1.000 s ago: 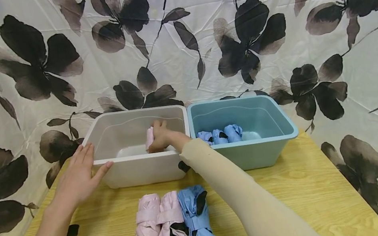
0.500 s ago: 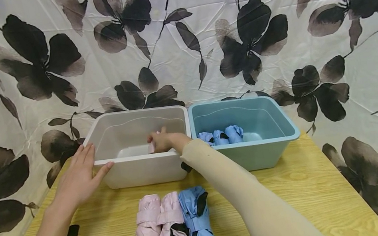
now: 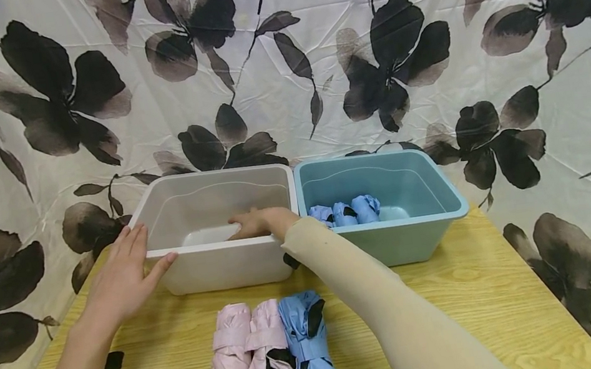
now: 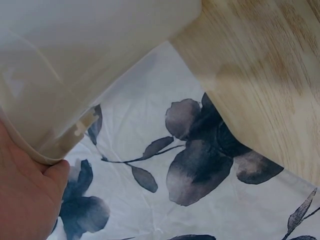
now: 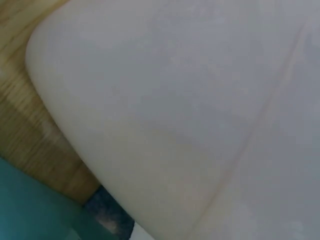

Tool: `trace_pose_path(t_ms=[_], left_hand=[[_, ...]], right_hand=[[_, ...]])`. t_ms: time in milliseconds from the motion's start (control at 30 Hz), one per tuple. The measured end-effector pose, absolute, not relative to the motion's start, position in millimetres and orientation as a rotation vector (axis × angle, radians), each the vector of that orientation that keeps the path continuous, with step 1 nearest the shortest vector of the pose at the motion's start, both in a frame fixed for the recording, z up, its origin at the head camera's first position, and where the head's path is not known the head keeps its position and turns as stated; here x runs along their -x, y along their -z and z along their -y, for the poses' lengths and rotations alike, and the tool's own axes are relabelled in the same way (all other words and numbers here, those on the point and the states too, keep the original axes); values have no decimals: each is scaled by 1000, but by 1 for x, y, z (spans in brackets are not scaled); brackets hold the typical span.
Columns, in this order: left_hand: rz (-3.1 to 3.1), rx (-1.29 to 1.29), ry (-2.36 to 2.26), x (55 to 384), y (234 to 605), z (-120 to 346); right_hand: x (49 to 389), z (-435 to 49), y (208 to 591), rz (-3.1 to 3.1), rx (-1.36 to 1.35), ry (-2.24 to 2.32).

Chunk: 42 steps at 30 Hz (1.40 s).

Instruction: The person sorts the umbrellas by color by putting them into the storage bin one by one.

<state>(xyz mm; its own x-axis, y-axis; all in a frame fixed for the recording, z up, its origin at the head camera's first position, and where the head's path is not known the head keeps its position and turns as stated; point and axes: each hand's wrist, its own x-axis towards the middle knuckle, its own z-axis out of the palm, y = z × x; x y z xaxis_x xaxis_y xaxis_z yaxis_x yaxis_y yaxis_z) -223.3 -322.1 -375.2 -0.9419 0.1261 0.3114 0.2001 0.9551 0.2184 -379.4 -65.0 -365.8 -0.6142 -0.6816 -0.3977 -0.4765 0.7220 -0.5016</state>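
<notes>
Low inside the white bin point(image 3: 227, 266), near its right end, my right hand point(image 3: 261, 222) is bent around a folded pink umbrella, which the hand and the front rim now hide almost wholly. My left hand point(image 3: 123, 272) rests on the bin's left front corner, fingers straight along the side rim and thumb at the front; the left wrist view shows this hand point(image 4: 30, 192) against the bin's edge. In front of the bin lie two folded pink umbrellas point(image 3: 231, 351) and a folded blue umbrella point(image 3: 309, 346), side by side. Only the bin's outer wall point(image 5: 150, 100) fills the right wrist view.
A blue-green bin point(image 3: 405, 241) stands against the white bin's right side, with three folded blue umbrellas point(image 3: 345, 212) in it. Both bins sit on a wood-grain table point(image 3: 448, 302). Behind them hangs a floral cloth point(image 3: 281, 85).
My right hand has sunk deeper into the white bin with the pink umbrella, which was upright and in sight a second ago. The left hand has stayed in place.
</notes>
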Motion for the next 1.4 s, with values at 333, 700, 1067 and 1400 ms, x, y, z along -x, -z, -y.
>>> trace_pose_path(t_ms=[333, 700, 1067, 1400], left_hand=[[2812, 231, 387, 226, 375, 320], [2813, 230, 374, 225, 376, 321], [2811, 236, 389, 225, 377, 320], [2815, 238, 383, 225, 376, 320]], right_hand=[[378, 64, 363, -2337, 954, 546], [363, 62, 348, -2607, 1103, 495], [326, 24, 329, -2640, 1125, 1060], [279, -24, 343, -2673, 1263, 1689]])
